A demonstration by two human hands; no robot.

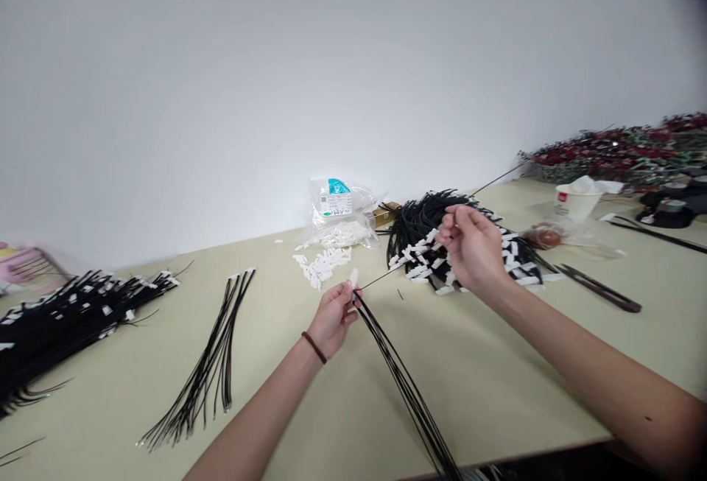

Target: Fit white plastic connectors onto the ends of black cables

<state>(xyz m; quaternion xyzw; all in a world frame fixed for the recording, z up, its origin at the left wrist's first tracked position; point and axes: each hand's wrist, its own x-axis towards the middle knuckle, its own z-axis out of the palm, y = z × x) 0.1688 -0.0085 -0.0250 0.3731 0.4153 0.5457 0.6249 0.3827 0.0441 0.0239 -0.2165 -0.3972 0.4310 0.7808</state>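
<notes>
- The wires [412,396] are slim, black and smooth, a loose bundle slanting from your left hand [334,315] down to the near edge of the table.
- Your left hand is pinched narrow around their upper end, where a flat white tab [354,275] stands up at the fingertips; a dark band [314,347] rings that wrist.
- A hair-thin black strand [381,278] runs taut from there to your right hand [467,245], which is closed on it in a fingertip pinch.
- Under and behind your right hand, a heap [425,216] of glossy black wires spreads, tipped with blocky white ends.
- Near your left fingertips, small oblong white pieces [323,267] lie scattered before a crinkled clear bag [347,205].
- To your left, a fanned bundle [221,341] lies straight, and beyond it a thick, white-flecked stack [66,334].
- To your right are dark, slender tweezers [602,288], a white cup [577,201] stuffed with tissue, and a tangled red and green mass [624,149].
- The table [298,422] is smooth, pale yellow-green; the wall [221,98] behind is plain, matt and grey-white.
</notes>
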